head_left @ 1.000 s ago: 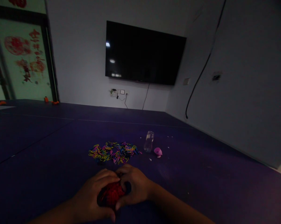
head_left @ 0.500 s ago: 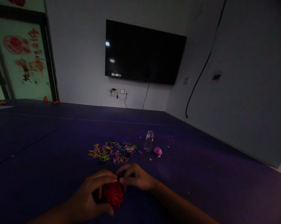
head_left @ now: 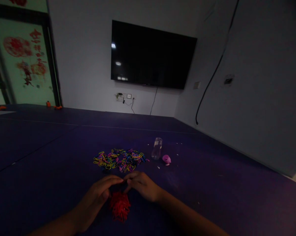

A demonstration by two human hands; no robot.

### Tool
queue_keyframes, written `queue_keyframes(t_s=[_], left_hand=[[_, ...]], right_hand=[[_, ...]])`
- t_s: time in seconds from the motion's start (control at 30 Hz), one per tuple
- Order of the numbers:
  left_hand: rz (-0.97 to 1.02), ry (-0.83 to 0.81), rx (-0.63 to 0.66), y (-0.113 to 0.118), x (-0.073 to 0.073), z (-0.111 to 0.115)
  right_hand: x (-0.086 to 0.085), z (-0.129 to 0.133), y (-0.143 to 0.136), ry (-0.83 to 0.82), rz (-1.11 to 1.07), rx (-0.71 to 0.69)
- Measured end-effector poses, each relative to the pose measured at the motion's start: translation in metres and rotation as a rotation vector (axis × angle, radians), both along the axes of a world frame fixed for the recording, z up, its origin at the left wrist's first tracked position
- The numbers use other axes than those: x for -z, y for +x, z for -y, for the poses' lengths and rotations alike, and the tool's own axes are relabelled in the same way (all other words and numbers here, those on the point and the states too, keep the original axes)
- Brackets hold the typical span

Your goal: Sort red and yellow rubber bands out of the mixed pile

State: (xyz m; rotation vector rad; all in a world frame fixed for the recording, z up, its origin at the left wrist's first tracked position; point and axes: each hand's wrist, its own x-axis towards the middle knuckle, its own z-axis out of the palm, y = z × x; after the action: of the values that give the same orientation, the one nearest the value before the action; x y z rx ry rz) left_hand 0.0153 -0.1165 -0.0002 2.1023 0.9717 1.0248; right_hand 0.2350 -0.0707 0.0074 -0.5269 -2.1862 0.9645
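A shaggy red bundle (head_left: 120, 206) lies on the dark purple surface (head_left: 64, 157), close in front of me. My left hand (head_left: 96, 200) is at its left and upper edge, fingers bent toward the right. At its top right is my right hand (head_left: 143, 185), its fingers pinched together. The fingertips of both hands meet just above the bundle; whatever small dark thing may be between them is too dim to make out. Beyond the hands spreads a loose pile of colourful clips (head_left: 124, 160), yellow, pink and blue.
A clear bottle (head_left: 157, 149) stands right of the pile, with a pink cap-like piece (head_left: 166, 159) beside it. White scraps dot the surface. A black television (head_left: 153, 55) hangs on the far wall. A dark cable (head_left: 209, 82) runs down the right wall.
My left thumb has drawn back from the front of the red bundle, which now shows more fully. My left fingers have lowered slightly. The right hand has barely shifted.
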Motion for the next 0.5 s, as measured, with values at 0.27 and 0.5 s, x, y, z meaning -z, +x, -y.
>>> queue_keyframes(t_s=[0.27,0.5], left_hand=[[-0.007,0.055,-0.054,0.003,0.002,-0.003],[-0.006,0.026,-0.068,0.009,-0.010,0.005]], right_hand=[[0.003,-0.002,0.001,-0.025,-0.003,0.063],[0.005,-0.003,0.002,-0.026,-0.020,0.088]])
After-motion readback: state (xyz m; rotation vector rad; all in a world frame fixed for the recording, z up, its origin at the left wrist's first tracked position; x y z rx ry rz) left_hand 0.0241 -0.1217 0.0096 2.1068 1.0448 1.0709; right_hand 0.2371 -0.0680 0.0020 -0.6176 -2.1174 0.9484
